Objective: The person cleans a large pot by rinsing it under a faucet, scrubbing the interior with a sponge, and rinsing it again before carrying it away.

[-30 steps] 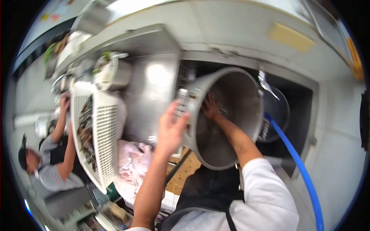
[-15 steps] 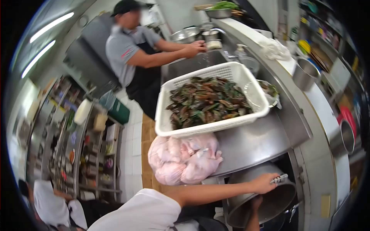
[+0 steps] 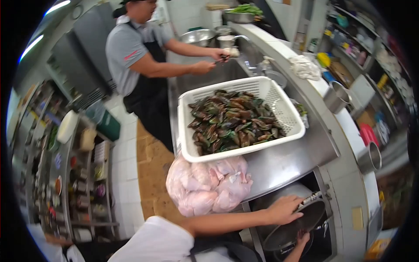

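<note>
A large metal stockpot (image 3: 279, 238) tilts in the recess beside the steel counter, its dark mouth facing the lower right. My left hand (image 3: 286, 210) lies across the pot's upper rim near a riveted handle (image 3: 310, 198), thumb and fingers apart. My right hand (image 3: 302, 238) is at the lower rim, fingers curled over the edge. Pale raw poultry (image 3: 209, 185), seemingly in clear plastic, rests on the counter above my left forearm. Beyond it stands a white plastic basket (image 3: 238, 156) heaped with green-brown mussels (image 3: 235, 120).
A co-worker in a grey shirt (image 3: 126, 48) works with both hands over the sink (image 3: 196, 81). Along the ledge at right stand metal containers (image 3: 337, 97) and a white cloth (image 3: 304, 67). Loaded shelves (image 3: 83, 183) and a green bin (image 3: 107, 122) are at left.
The pot has shifted lower and tilted within the recess. My left hand has slid off the handle onto the rim, its fingers spreading. My right hand has moved to the rim. The view has shifted.
</note>
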`<state>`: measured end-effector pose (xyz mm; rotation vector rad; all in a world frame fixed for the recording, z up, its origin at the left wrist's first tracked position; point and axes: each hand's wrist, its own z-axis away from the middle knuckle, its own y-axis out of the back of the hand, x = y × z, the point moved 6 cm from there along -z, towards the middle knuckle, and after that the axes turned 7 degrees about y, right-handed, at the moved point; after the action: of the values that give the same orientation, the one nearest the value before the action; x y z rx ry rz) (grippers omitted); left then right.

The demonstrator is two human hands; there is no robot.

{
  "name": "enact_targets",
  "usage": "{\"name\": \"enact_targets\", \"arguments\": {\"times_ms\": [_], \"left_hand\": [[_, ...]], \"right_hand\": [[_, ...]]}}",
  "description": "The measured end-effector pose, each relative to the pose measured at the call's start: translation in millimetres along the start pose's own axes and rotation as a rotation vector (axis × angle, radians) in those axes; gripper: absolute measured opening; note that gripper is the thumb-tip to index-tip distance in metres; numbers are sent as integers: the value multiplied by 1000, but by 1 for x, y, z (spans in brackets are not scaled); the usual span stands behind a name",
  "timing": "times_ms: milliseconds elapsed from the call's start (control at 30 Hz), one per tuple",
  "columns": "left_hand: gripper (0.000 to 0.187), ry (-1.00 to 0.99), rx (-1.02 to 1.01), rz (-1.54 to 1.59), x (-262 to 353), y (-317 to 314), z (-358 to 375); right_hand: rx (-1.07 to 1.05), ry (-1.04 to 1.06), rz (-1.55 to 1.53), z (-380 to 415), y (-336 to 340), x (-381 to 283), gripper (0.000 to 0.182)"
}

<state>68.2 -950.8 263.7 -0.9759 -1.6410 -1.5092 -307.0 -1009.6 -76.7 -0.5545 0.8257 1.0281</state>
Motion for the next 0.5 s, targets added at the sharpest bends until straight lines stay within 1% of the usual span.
{"name": "enact_targets", "arguments": {"times_ms": [33,67,100,133,167,200,233,267,300,333,367,400,433,467,500], "left_hand": [[49,-53,3,-4,9,25,21],[47,-69,-33,18,9,45,41],[45,-84,-63,37,5,67,60],[42,-9,-137,174,-2,91,78],[40,77,-211,308,-8,115,95],[38,128,-157,383,-15,143,113],[36,188,-105,455,-22,169,130],[33,234,-34,440,-30,195,146],[30,277,37,423,-38,219,160],[29,371,129,502,-48,243,176],[28,464,226,580,-62,263,190],[27,451,382,587,-81,284,206],[26,440,542,593,-97,303,217],[24,499,704,576,-90,321,221],[24,521,799,465,-103,336,235]], "right_hand": [[45,-16,246,15,5,-8,20],[83,1,212,33,3,-17,20],[-54,122,366,50,-14,-36,17],[-188,235,536,73,-30,-57,16],[-184,405,568,108,-56,-96,18],[-184,569,607,147,-88,-142,20],[-249,805,669,181,-119,-189,21],[-253,897,566,217,-151,-228,19],[-270,904,637,245,-183,-265,22],[-230,977,683,270,-213,-297,25],[-243,1049,759,284,-248,-322,27],[-348,1137,831,298,-289,-343,29],[-445,1210,820,312,-332,-358,29],[-593,1199,842,311,-373,-367,31],[-689,1218,834,300,-413,-373,32]]}}
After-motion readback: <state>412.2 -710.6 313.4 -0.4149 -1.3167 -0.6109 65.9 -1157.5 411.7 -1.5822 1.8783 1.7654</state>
